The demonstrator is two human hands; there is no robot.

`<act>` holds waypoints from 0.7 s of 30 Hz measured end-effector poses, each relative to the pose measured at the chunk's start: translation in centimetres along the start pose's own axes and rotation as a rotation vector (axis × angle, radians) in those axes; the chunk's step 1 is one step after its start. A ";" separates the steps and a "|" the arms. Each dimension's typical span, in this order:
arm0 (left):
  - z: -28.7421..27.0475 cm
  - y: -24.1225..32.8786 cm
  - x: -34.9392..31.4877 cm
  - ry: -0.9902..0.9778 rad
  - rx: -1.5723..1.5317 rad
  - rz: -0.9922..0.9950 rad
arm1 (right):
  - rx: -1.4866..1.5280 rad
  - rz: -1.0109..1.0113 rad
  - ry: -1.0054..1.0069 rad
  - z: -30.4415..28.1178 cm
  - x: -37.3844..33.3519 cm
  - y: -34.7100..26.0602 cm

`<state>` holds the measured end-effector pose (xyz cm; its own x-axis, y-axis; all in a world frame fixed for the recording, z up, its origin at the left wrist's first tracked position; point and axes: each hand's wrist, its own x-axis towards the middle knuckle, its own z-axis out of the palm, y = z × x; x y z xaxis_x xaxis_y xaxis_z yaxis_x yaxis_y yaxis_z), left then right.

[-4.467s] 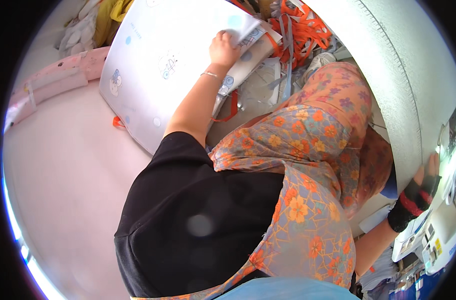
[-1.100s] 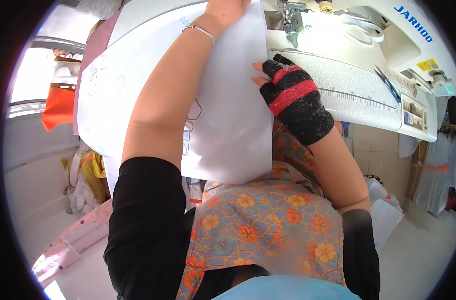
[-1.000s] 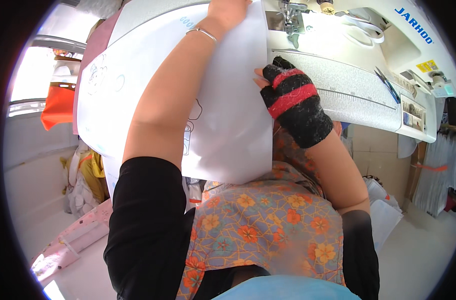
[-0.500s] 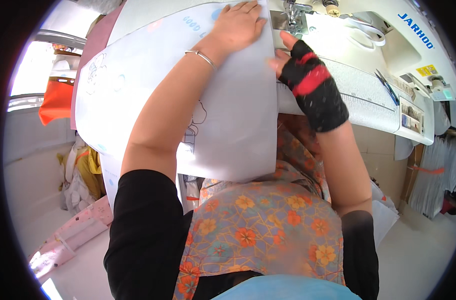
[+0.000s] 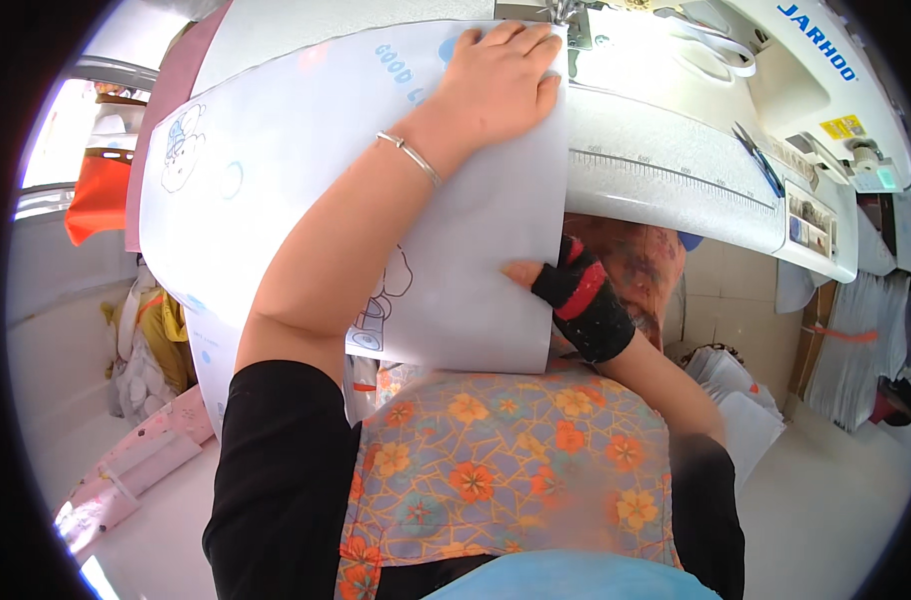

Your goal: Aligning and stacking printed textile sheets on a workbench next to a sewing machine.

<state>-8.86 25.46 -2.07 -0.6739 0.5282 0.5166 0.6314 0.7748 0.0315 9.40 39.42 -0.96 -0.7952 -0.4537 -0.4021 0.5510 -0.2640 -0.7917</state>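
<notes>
A large white printed cloth (image 5: 286, 190) with blue lettering and cartoon bears lies over the sewing table and hangs toward my lap. My left hand (image 5: 503, 85) rests flat on its far right corner, fingers stretched, close to the presser foot (image 5: 566, 12) of a white sewing machine (image 5: 811, 70). At the cloth's right edge, nearer my body, is my right hand (image 5: 581, 298) in a black and red fingerless glove. Its thumb lies on top of the cloth; the other fingers are hidden beneath, with the edge pinched between.
White-handled scissors (image 5: 721, 60) lie on the machine bed, and dark thread snips (image 5: 761, 160) sit farther right. A ruler scale (image 5: 666, 168) runs along the table's front edge. Stacked white pieces (image 5: 856, 330) stand at the right. An orange bag (image 5: 98, 195) hangs at the left.
My right hand has come down from beside the presser foot and taken the cloth's right edge near my lap. My left hand stays flat on the cloth, whose far corner now sits beside the foot.
</notes>
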 end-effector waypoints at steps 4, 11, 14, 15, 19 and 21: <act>0.4 -0.4 1.5 0.023 0.014 -0.024 | -0.196 -0.066 0.064 -1.2 0.1 -0.1; -0.8 0.1 1.7 -0.110 -0.073 -0.039 | -0.260 -0.234 0.045 -2.2 -0.5 2.8; -1.1 -0.3 2.2 -0.042 -0.106 -0.038 | 0.046 -0.128 -0.132 -2.5 -0.4 3.7; -1.1 -0.6 2.5 -0.042 -0.105 -0.035 | 0.080 -0.066 -0.155 -2.6 -0.3 3.9; -0.9 -0.8 2.5 -0.039 -0.197 0.034 | 0.001 -0.045 -0.138 -2.7 -0.4 4.4; -1.2 -0.8 1.3 -0.013 -0.217 0.100 | -0.026 -0.099 -0.128 -2.7 -0.6 4.5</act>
<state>-9.75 25.14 -0.35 -0.6081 0.6039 0.5152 0.7617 0.6266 0.1646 11.63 40.79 -5.49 -0.8059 -0.5317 -0.2606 0.4631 -0.2918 -0.8369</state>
